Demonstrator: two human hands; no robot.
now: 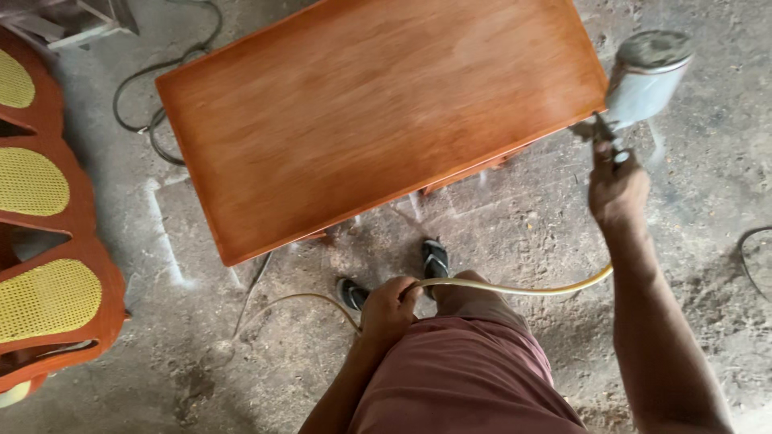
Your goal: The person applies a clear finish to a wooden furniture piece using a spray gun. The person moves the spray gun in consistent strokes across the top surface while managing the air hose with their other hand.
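Note:
My right hand (616, 189) grips a metal spray gun (641, 84) with a round cup on top, held at the right edge of a glossy reddish-brown wooden tabletop (370, 112). A yellowish hose (515, 289) runs from the gun across my front to my left hand (389, 308), which is closed around it near my thigh. From there the hose loops down onto the floor. My feet in dark sandals (434, 259) stand just below the tabletop's near edge.
Orange-brown furniture with woven cane panels (44, 241) stands at the left. Black cables (157, 96) lie on the dusty concrete floor behind the tabletop. Another dark cable (752, 257) curves at the right edge.

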